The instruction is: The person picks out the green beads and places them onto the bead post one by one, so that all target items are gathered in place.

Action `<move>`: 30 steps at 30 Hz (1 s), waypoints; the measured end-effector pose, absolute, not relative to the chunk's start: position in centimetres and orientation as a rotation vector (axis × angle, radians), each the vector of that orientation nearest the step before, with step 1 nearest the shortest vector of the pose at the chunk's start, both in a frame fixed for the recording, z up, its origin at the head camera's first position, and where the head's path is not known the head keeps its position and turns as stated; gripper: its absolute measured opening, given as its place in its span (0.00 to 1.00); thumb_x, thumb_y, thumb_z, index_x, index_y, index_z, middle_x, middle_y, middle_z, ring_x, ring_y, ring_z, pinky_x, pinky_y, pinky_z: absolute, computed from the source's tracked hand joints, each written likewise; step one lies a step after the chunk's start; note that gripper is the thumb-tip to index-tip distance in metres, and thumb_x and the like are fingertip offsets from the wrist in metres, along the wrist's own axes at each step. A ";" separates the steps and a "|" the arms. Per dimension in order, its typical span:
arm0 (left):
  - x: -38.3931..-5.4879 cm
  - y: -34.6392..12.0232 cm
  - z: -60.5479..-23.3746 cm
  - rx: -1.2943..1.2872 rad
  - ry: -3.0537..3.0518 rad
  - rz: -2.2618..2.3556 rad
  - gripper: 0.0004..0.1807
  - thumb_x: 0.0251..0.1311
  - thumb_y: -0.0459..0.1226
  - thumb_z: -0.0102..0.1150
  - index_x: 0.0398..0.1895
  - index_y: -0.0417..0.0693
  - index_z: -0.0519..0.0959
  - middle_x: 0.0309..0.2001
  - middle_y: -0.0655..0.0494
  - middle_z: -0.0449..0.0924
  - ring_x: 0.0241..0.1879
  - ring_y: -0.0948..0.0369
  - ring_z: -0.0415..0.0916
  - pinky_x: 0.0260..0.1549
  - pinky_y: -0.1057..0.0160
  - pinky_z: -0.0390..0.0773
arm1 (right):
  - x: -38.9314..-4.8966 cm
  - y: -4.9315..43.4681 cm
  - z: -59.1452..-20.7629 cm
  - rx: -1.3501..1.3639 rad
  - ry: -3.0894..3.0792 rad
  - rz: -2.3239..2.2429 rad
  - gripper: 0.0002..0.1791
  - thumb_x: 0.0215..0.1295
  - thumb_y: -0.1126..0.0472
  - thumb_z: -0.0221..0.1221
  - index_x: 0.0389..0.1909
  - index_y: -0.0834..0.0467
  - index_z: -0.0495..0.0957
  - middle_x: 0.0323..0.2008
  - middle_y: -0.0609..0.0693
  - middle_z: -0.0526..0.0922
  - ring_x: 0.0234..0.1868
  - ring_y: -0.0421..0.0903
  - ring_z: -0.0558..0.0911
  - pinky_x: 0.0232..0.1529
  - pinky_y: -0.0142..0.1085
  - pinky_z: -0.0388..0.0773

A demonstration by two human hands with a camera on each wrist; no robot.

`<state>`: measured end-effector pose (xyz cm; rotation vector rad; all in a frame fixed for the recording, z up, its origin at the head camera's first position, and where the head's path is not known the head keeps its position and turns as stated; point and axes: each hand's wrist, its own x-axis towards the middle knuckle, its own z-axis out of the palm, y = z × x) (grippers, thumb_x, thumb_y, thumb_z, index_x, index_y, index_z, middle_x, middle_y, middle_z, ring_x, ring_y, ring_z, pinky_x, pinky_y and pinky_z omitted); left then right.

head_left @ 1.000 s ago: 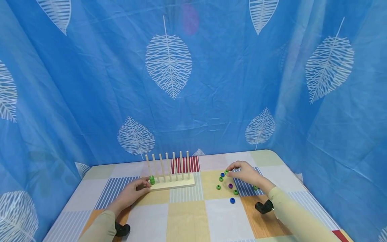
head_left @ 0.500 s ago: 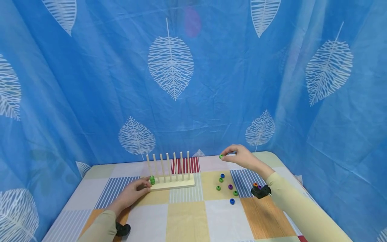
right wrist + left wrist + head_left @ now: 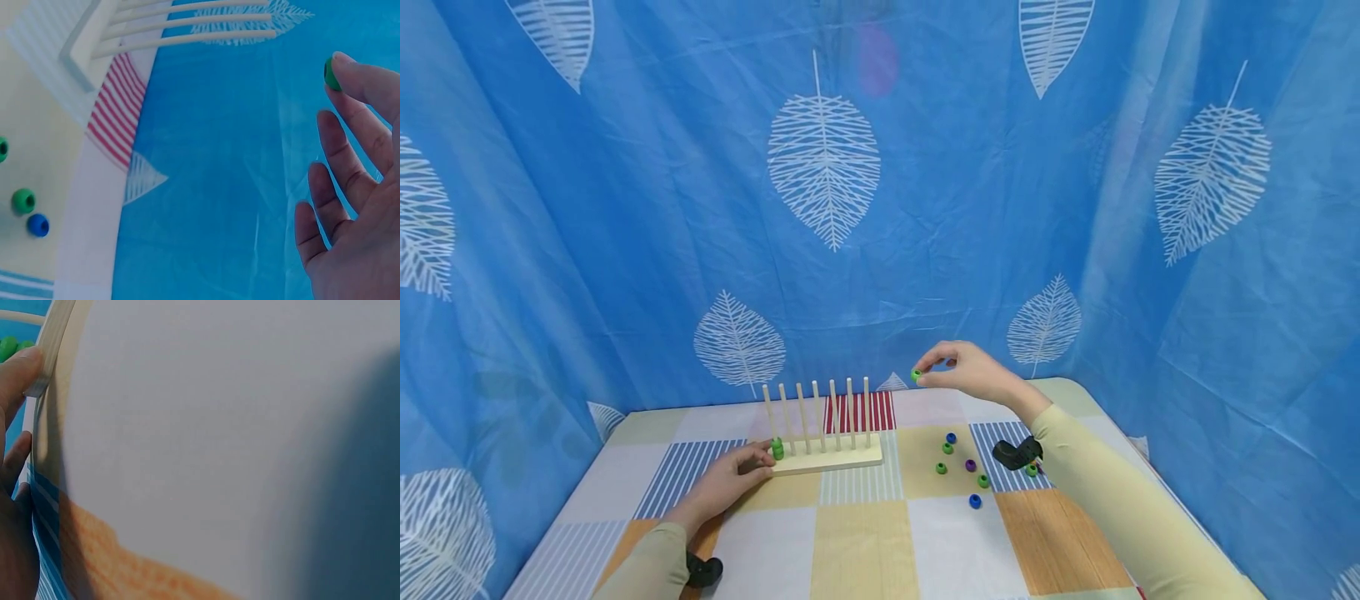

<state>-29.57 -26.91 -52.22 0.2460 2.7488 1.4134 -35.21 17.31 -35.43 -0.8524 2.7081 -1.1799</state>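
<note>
In the head view a pale wooden peg rack [image 3: 838, 457] with a row of upright pegs stands on the table. Green beads [image 3: 777, 450] are stacked low on its leftmost peg. My left hand [image 3: 724, 482] grips the rack's left end; the left wrist view has its thumb pressed on the base [image 3: 51, 353]. Raised above the table, right of the rack, my right hand [image 3: 973, 372] pinches a green bead [image 3: 330, 74] between thumb and index finger. The other fingers of that hand are spread and touch nothing.
Loose beads lie right of the rack: green [image 3: 941, 468], blue [image 3: 975, 501] and purple [image 3: 970, 465] among them. Another green bead [image 3: 1032, 470] sits near the right wrist's black camera mount [image 3: 1018, 454]. A blue curtain [image 3: 940, 208] hangs behind the patchwork tablecloth [image 3: 861, 542].
My right hand has lifted the green bead from the loose group and carried it up and left, toward the rack. The left hand keeps its place on the rack.
</note>
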 end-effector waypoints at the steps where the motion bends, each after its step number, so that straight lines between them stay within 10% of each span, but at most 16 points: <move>1: -29.6 -26.9 -52.2 0.243 2.748 1.412 0.04 0.68 0.41 0.66 0.43 0.54 0.84 0.71 0.43 0.70 0.74 0.38 0.57 0.70 0.35 0.59 | -35.3 17.0 -35.2 -0.862 2.700 -1.178 0.15 0.66 0.44 0.68 0.49 0.44 0.86 0.49 0.40 0.84 0.56 0.48 0.77 0.58 0.48 0.73; 30: -29.3 -26.6 -51.7 0.234 2.785 1.365 0.03 0.67 0.40 0.67 0.41 0.53 0.85 0.69 0.42 0.73 0.72 0.37 0.61 0.69 0.35 0.62 | -36.8 8.6 -33.8 -0.983 2.522 -1.254 0.14 0.66 0.45 0.68 0.49 0.44 0.86 0.50 0.40 0.84 0.55 0.50 0.79 0.50 0.45 0.79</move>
